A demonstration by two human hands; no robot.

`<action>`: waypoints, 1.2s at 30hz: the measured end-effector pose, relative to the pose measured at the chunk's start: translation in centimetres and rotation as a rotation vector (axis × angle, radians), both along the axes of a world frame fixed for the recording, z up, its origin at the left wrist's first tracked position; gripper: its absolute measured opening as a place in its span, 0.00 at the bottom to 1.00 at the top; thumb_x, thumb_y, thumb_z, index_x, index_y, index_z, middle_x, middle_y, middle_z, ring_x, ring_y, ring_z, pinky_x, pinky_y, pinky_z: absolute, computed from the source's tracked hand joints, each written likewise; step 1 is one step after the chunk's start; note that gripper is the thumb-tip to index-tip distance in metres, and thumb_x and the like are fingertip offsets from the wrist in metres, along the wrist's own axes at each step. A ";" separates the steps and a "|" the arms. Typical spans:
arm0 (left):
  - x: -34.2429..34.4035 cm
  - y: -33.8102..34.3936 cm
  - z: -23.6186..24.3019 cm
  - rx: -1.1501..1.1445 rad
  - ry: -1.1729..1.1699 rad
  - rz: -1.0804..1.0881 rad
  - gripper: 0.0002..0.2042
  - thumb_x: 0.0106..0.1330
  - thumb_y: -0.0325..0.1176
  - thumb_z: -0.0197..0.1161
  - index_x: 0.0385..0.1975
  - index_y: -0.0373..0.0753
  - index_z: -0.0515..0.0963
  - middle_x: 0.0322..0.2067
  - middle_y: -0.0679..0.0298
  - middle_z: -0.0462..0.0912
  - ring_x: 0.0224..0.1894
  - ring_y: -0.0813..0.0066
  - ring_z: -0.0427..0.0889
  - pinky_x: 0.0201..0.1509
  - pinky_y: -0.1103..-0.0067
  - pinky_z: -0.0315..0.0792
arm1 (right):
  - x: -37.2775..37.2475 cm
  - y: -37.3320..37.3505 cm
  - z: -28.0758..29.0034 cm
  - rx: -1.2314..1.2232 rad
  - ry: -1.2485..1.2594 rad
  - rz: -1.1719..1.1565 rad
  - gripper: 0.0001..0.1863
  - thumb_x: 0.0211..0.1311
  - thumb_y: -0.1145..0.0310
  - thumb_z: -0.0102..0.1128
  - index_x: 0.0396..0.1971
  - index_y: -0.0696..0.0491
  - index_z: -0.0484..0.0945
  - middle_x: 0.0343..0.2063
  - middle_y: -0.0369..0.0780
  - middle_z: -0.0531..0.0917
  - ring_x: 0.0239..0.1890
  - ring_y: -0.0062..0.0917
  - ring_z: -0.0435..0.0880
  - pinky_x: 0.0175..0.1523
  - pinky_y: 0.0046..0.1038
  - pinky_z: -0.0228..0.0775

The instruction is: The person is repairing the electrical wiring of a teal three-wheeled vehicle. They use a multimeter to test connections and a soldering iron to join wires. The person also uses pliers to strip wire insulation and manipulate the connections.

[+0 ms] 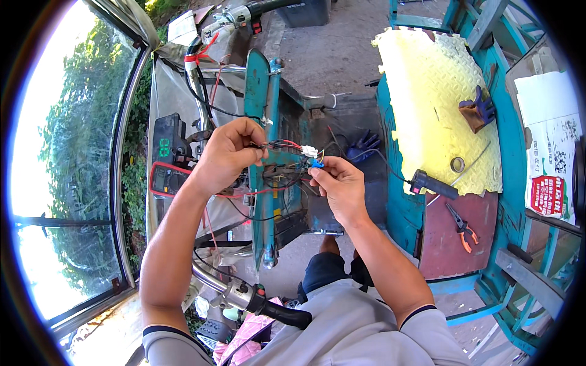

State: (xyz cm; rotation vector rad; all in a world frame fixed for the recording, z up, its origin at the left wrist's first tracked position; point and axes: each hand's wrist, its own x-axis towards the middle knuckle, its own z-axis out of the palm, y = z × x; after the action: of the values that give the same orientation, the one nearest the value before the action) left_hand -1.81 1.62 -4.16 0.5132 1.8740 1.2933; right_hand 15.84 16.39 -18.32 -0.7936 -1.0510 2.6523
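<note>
My left hand [229, 154] is closed in a pinch on a bunch of thin wires [287, 144], red and dark ones among them. These run right to a white plug connector [309, 150]. Just below it, a small blue connector [316, 163] sits at the fingertips of my right hand [343, 188], whose thumb and forefinger are pressed together on it. More loose cables [287, 181] hang beneath both hands, in front of a teal metal frame [264, 226]. My fingers cover the wire ends on the left.
Handlebars with a black grip [287, 314] cross below my left arm. A red-rimmed meter [166, 180] sits beside a lit display [169, 143]. To the right, a yellow foam mat [427, 91] bears a glove [478, 110], a tape roll [457, 164] and a black cylinder [434, 184]; pliers [462, 227] lie nearer.
</note>
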 end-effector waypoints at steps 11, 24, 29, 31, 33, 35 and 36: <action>0.3 0.2 0.3 -0.032 -0.027 -0.010 0.07 0.68 0.18 0.63 0.44 0.32 0.75 0.39 0.61 0.83 0.39 0.75 0.88 0.35 0.81 0.77 | 0.9 1.1 1.6 -0.007 -0.002 -0.008 0.11 0.69 0.77 0.68 0.48 0.62 0.81 0.37 0.43 0.90 0.33 0.22 0.87 0.32 0.21 0.74; 0.4 0.4 1.0 -0.121 0.057 0.024 0.10 0.68 0.21 0.63 0.46 0.33 0.73 0.40 0.61 0.79 0.39 0.72 0.91 0.29 0.82 0.73 | 2.0 2.4 0.7 0.027 0.016 -0.059 0.09 0.69 0.75 0.68 0.46 0.60 0.82 0.38 0.43 0.90 0.33 0.24 0.88 0.32 0.21 0.74; 0.3 0.4 0.7 -0.130 0.043 0.043 0.11 0.66 0.19 0.63 0.46 0.34 0.73 0.41 0.62 0.78 0.40 0.74 0.90 0.31 0.82 0.74 | 2.4 2.7 0.6 0.022 0.018 -0.086 0.11 0.68 0.76 0.69 0.47 0.62 0.82 0.37 0.42 0.90 0.33 0.22 0.88 0.31 0.20 0.73; 0.0 0.3 0.5 -0.127 0.039 -0.006 0.12 0.65 0.18 0.64 0.46 0.34 0.73 0.40 0.63 0.78 0.41 0.77 0.87 0.35 0.81 0.74 | 2.5 2.7 0.4 0.023 0.017 -0.087 0.11 0.67 0.76 0.69 0.47 0.61 0.81 0.37 0.42 0.90 0.33 0.23 0.88 0.32 0.20 0.73; -0.1 0.1 0.3 -0.126 0.056 -0.042 0.12 0.64 0.18 0.64 0.46 0.34 0.74 0.40 0.65 0.78 0.41 0.80 0.83 0.40 0.81 0.74 | 2.6 2.6 0.4 0.018 0.014 -0.083 0.11 0.67 0.76 0.69 0.47 0.61 0.81 0.37 0.42 0.90 0.33 0.23 0.88 0.32 0.20 0.73; -0.1 0.0 0.1 -0.132 0.091 -0.068 0.13 0.63 0.18 0.64 0.46 0.34 0.74 0.40 0.66 0.78 0.42 0.81 0.80 0.45 0.80 0.74 | 2.7 2.6 0.2 0.007 0.004 -0.084 0.11 0.67 0.76 0.69 0.47 0.61 0.81 0.37 0.42 0.90 0.33 0.23 0.88 0.31 0.21 0.73; -0.1 0.1 0.0 -0.121 0.110 -0.074 0.12 0.63 0.18 0.65 0.45 0.34 0.75 0.40 0.66 0.78 0.42 0.81 0.79 0.46 0.80 0.73 | 2.7 2.6 0.2 0.001 -0.001 -0.083 0.11 0.67 0.76 0.69 0.47 0.61 0.81 0.37 0.43 0.90 0.33 0.24 0.88 0.31 0.21 0.73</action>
State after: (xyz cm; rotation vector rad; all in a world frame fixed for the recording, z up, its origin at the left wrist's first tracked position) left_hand -1.95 1.67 -4.17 0.5947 1.9910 1.1156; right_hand 18.54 19.03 -18.16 -0.8200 -0.9970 2.5822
